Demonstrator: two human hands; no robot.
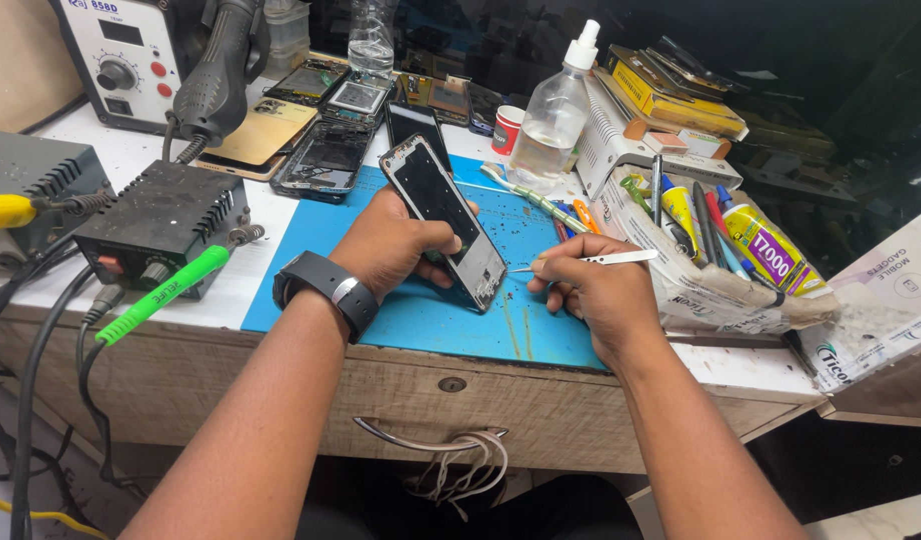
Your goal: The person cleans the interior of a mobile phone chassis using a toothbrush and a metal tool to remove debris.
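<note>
My left hand grips an opened phone frame, holding it tilted above the blue work mat. A black watch sits on that wrist. My right hand pinches a pair of metal tweezers, whose thin tip points left toward the lower right edge of the phone frame. Both hands hover over the middle of the mat.
Several dismantled phones lie at the back of the bench. A clear spray bottle and red cup stand behind the mat. A box of glue tubes and tools is at right. Power supply, hot-air station at left.
</note>
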